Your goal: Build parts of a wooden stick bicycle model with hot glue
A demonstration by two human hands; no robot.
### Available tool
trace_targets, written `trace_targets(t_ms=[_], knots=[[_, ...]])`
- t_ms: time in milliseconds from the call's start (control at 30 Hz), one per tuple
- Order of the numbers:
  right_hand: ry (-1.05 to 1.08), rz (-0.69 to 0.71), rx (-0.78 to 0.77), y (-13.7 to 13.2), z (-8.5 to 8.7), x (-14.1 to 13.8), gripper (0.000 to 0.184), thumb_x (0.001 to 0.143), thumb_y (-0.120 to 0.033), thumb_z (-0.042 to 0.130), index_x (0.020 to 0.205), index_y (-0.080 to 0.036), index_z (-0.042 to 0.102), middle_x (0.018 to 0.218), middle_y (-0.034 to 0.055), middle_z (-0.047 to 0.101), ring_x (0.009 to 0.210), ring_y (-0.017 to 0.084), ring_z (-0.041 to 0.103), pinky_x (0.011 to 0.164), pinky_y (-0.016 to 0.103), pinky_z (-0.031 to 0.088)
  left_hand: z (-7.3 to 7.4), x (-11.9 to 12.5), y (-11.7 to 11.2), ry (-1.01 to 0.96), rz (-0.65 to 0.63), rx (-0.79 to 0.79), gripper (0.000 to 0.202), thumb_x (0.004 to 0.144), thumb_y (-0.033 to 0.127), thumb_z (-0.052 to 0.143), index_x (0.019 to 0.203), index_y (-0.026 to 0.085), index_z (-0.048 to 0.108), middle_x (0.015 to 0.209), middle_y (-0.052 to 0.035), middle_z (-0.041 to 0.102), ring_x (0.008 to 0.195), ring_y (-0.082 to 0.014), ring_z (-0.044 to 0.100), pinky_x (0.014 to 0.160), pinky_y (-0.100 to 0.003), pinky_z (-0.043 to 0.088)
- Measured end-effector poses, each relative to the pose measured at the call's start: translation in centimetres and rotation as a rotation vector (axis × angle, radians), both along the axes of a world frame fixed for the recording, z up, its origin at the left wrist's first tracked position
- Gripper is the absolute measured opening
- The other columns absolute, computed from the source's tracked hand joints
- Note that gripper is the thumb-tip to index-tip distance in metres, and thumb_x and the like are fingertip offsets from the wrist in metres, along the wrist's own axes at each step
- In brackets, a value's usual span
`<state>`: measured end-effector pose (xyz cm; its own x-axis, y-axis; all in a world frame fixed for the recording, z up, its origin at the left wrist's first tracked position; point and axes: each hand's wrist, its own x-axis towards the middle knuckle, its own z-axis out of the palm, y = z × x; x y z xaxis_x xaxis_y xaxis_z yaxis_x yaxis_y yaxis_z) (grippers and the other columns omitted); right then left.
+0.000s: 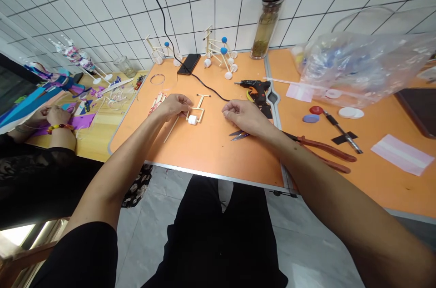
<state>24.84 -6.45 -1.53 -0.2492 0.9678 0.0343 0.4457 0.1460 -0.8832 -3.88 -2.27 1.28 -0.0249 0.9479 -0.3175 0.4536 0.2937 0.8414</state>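
Observation:
My left hand (pixel 177 106) is closed, its fingertips pinching the left side of a small frame of pale wooden sticks (pixel 200 109). A white cylinder-shaped piece (pixel 192 120) sits on the frame's lower left. A loose thin stick (pixel 171 130) lies just below that hand, and red-and-white sticks (pixel 157 102) are partly hidden behind it. To the right, apart from the frame, my right hand (pixel 240 114) hovers low with fingers curled together. Whether anything small is in them cannot be seen. Scissors (pixel 239 135) lie under its wrist, partly covered.
At the back stand stick models with blue balls (pixel 224 50), a phone (pixel 189 64) and a glass bottle (pixel 267 24). A glue gun (pixel 255 88), pliers (pixel 327 147), a pen (pixel 342 132) and a plastic bag (pixel 354 65) lie rightward. Another person's hands (pixel 56 117) work at left.

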Motion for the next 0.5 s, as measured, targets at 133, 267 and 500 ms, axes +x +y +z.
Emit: trace_targets(t_ms=[133, 267, 500], knots=[[-0.121, 0.046, -0.096, 0.9, 0.5, -2.0, 0.01, 0.093, -0.013, 0.069, 0.096, -0.018, 0.077, 0.077, 0.0021, 0.076, 0.068, 0.015, 0.067, 0.066, 0.026, 0.047, 0.1, -0.1, 0.0, -0.031, -0.015, -0.018, 0.023, 0.08, -0.004, 0.082, 0.092, 0.015, 0.075, 0.069, -0.0013, 0.075, 0.059, -0.0136, 0.07, 0.065, -0.028, 0.06], [-0.151, 0.014, -0.161, 2.7, 1.0, -4.6, 0.008, 0.096, -0.014, 0.068, 0.093, -0.018, 0.075, 0.076, 0.0043, 0.078, 0.062, 0.016, 0.068, 0.061, 0.026, 0.049, 0.1, -0.1, -0.1, -0.029, -0.003, -0.016, 0.023, 0.078, -0.004, 0.084, 0.089, 0.015, 0.075, 0.068, -0.0014, 0.074, 0.057, -0.0135, 0.069, 0.064, -0.028, 0.06], [-0.324, 0.035, -0.229, 4.5, 2.3, -8.0, 0.013, 0.096, -0.026, 0.076, 0.086, -0.019, 0.073, 0.07, 0.0061, 0.077, 0.061, 0.019, 0.071, 0.061, 0.029, 0.052, 0.0, 0.2, -0.1, -0.061, -0.007, -0.016, 0.023, 0.08, -0.007, 0.077, 0.088, 0.014, 0.074, 0.065, -0.0017, 0.073, 0.055, -0.0146, 0.069, 0.062, -0.028, 0.058]])
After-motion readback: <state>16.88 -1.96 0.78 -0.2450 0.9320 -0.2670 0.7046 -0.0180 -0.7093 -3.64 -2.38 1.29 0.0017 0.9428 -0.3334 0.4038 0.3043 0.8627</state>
